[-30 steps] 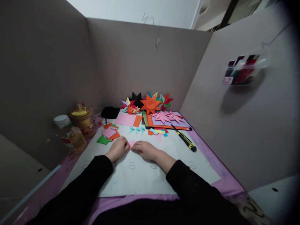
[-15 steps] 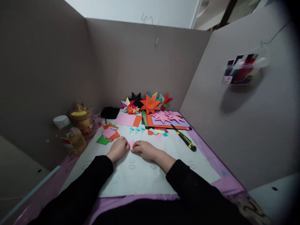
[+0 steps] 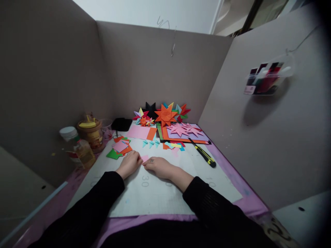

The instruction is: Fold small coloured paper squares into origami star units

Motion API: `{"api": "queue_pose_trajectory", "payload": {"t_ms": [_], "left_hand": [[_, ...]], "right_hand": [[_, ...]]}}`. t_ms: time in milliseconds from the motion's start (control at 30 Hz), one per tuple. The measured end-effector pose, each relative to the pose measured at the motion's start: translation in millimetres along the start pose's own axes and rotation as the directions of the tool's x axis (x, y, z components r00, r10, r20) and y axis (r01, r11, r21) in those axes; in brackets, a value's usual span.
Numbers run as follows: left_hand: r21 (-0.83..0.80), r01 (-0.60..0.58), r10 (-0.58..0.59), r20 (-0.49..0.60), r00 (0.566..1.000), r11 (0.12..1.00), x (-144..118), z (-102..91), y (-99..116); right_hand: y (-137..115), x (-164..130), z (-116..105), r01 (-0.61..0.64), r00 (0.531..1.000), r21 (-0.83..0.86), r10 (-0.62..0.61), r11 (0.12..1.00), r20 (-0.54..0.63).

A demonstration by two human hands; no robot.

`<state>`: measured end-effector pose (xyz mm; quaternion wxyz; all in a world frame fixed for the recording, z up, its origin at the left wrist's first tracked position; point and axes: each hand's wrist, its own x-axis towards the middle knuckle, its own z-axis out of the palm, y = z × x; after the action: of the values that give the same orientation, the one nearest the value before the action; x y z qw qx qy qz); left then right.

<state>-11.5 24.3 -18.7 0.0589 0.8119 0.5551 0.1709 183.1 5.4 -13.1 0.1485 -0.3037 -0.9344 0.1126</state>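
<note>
Big picture first: a white cutting mat (image 3: 155, 196) fills the booth's table, and both hands are down flat on it, working a small pink paper piece (image 3: 145, 158) that lies between the fingertips. The left hand (image 3: 130, 163) pins its near-left edge and the right hand (image 3: 158, 165) presses the other side, fingers together on the paper rather than lifting it, so this looks like a crease being set. The next fold would call for a firm, even press along the edge. Beyond them, finished paper stars (image 3: 165, 114) crowd the back, loose coloured squares (image 3: 120, 148) sit near the left hand, a utility knife (image 3: 203, 153) lies well apart, and glue jars (image 3: 89, 136) stand left.
</note>
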Motion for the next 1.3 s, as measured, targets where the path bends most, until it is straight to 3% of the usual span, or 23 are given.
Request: {"api": "queue_pose_trajectory", "payload": {"t_ms": [233, 367, 500, 667, 833, 1067, 1300], "left_hand": [[-0.046, -0.019, 0.018, -0.018, 1.000, 0.999, -3, -4.7, -6], [-0.074, -0.040, 0.038, -0.029, 0.999, 0.996, -4, -4.4, -8], [-0.088, -0.036, 0.031, -0.063, 0.998, 0.995, -4, -3.6, -10], [-0.180, -0.075, 0.068, -0.045, 0.997, 0.981, -4, -7.3, -10], [-0.125, -0.093, 0.090, -0.033, 0.995, 0.988, -5, -7.1, -5], [-0.092, -0.072, 0.071, -0.011, 0.997, 0.993, -1, -3.8, -2], [-0.104, -0.056, 0.056, 0.000, 0.998, 0.993, 1, -2.2, -1]], "right_hand": [[-6, -11, 3, 0.055, 0.998, -0.061, -0.055, 0.997, 0.005], [-1, -10, 7, 0.009, 0.989, 0.023, -0.005, 1.000, -0.145], [8, 8, 11, -0.105, 0.936, 0.081, 0.126, 0.991, -0.328], [17, 27, 15, -0.262, 0.931, 0.103, 0.280, 0.960, -0.235], [21, 31, 18, -0.374, 0.910, 0.075, 0.381, 0.925, -0.162], [22, 40, 19, -0.426, 0.899, 0.054, 0.429, 0.903, -0.089], [19, 43, 21, -0.481, 0.872, 0.017, 0.480, 0.877, -0.093]]}}
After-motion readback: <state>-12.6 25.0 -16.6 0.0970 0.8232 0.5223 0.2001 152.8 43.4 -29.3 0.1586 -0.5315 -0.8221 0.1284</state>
